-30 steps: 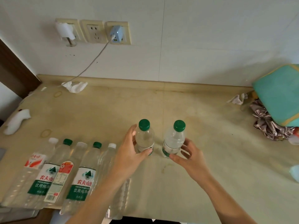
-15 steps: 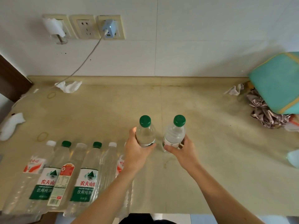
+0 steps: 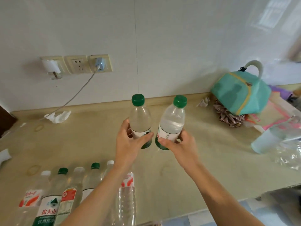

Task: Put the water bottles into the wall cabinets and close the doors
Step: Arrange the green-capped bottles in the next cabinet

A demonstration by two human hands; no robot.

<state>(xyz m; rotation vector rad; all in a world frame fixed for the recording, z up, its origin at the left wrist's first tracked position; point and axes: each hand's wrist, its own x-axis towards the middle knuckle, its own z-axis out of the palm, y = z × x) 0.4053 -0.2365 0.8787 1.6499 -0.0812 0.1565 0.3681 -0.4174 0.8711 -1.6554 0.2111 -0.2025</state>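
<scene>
near the counter's front left corner, a lying green-capped bottle (image 3: 48, 207) bears a white and green label with red characters "农夫山" above white characters, "饮用" legible. the labels on the neighbouring bottles and on both held bottles are too blurred to read.

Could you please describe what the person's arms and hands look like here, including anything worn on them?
Both forearms are bare as far as the frame shows, with no sleeve in view. The left hand and the right hand wear no gloves. No ring, watch, bracelet or marking is visible on either hand or wrist.
</scene>
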